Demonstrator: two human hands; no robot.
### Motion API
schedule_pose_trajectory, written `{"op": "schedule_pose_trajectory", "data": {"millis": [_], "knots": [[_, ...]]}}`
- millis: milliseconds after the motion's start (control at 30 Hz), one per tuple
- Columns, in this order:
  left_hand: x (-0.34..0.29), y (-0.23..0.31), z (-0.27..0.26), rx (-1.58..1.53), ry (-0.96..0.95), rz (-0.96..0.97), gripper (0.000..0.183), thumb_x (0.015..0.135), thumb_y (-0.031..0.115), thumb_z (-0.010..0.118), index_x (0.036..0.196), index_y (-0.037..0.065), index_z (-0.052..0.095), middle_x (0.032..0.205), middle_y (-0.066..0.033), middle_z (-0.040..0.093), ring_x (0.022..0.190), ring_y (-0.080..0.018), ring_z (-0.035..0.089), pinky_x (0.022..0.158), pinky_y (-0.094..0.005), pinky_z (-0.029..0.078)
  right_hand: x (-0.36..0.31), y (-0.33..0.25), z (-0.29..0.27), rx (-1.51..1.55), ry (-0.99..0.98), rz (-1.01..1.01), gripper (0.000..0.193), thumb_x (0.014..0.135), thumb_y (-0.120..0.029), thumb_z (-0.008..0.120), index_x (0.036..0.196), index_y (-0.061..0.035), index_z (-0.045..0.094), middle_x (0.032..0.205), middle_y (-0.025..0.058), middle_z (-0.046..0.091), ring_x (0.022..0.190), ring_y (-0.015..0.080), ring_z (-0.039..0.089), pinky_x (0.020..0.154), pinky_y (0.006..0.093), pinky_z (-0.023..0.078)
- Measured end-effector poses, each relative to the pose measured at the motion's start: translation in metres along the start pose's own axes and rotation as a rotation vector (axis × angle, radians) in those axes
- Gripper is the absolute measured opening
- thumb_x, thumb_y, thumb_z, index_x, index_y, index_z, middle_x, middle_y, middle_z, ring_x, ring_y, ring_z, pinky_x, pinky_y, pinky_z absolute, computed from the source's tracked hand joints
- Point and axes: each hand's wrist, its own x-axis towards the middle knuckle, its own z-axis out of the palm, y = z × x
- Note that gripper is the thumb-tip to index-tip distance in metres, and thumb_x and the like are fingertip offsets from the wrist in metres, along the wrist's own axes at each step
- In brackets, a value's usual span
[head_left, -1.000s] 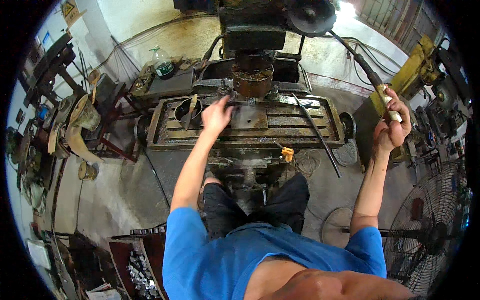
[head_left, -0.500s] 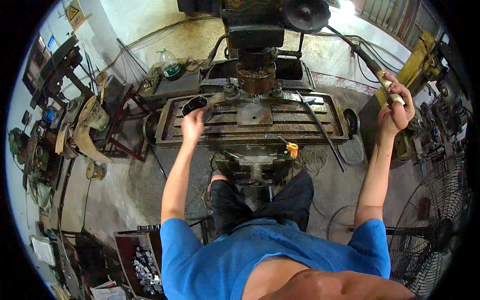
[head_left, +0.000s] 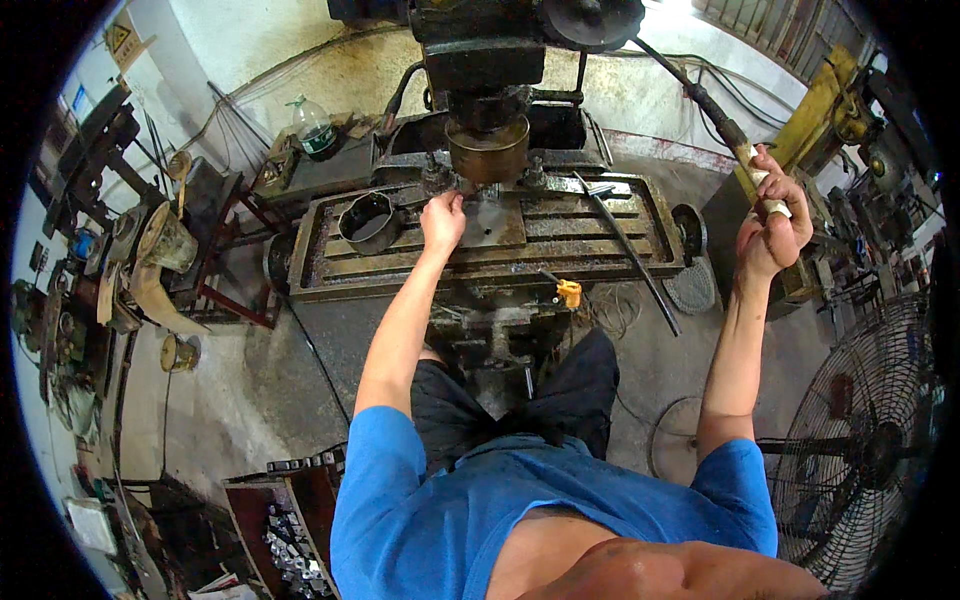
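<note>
The right hand (head_left: pixel 772 222) is raised, its fingers clamped around the taped end of a long lever handle (head_left: pixel 720 125). The left hand (head_left: pixel 442 220) rests on the slotted machine table (head_left: pixel 600 240), fingers curled together at a flat metal plate (head_left: pixel 495 225) under the spindle head (head_left: pixel 487 145). A dark ring (head_left: pixel 368 222) lies left of these fingers.

The slotted machine table (head_left: pixel 600 235) stands far of the person, below the spindle head (head_left: pixel 487 145). On it, a flat plate (head_left: pixel 492 222) lies at centre, a cylindrical ring (head_left: pixel 368 222) to its left and a long bar (head_left: pixel 625 245) to its right. A standing fan (head_left: pixel 865 450) is at near right, a plastic bottle (head_left: pixel 315 127) at far left.
</note>
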Motion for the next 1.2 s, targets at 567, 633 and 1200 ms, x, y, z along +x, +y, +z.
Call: {"op": "schedule_pose_trajectory", "data": {"millis": [567,633,1200], "knots": [[-0.026,-0.004,-0.04,-0.05,-0.124,0.012,0.02,0.08,0.014,0.055,0.093,0.002,0.064,0.081,-0.0176,0.064,0.078,-0.0299,0.063,0.067,-0.0359,0.047,-0.026,0.01,-0.005,0.012,0.022,0.038,0.019,0.061,-0.015,0.048,0.068,0.0028,0.052,0.067,0.0103,0.05,0.09,0.0315,0.054,0.1,0.0554,0.025],[-0.031,-0.003,-0.046,-0.053,-0.129,0.025,0.02,0.08,0.014,0.055,0.094,0.002,0.064,0.081,-0.0174,0.064,0.078,-0.0297,0.063,0.068,-0.036,0.048,-0.028,0.009,0.0,0.013,0.052,0.055,0.02,0.06,-0.015,0.048,0.067,0.0025,0.052,0.066,0.0111,0.05,0.088,0.0307,0.054,0.1,0.0547,0.025],[-0.033,-0.016,-0.03,-0.08,-0.184,0.043,0.026,0.085,0.015,0.053,0.105,-0.001,0.058,0.064,-0.012,0.061,0.051,-0.0163,0.058,0.052,-0.0307,0.045,-0.042,0.017,-0.008,0.014,0.055,0.065,0.022,0.055,-0.011,0.045,0.067,0.0051,0.053,0.077,0.0192,0.058,0.091,0.0332,0.056,0.099,0.0553,0.025]]}}
